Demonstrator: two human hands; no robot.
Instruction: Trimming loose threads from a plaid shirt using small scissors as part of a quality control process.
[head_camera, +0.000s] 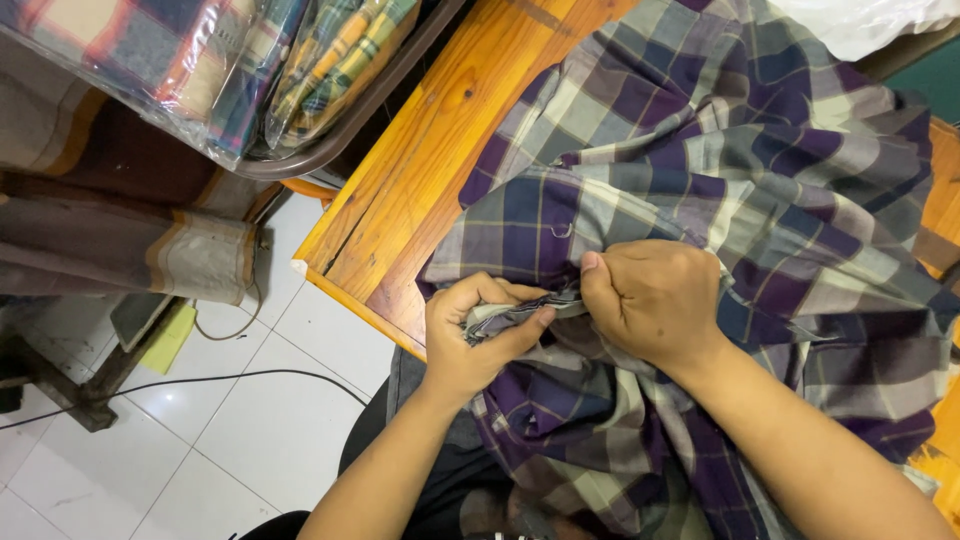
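Your left hand (480, 335) and right hand (655, 300) pinch the plaid cloth (700, 150) seam; uneven pulling could tear stitches.

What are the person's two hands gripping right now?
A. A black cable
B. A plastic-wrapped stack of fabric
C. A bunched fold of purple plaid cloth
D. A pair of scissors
C: the left hand and right hand both pinch a gathered edge of the purple plaid cloth, which spreads over the wooden table; no scissors show, and the cable and wrapped fabric lie apart from the hands.
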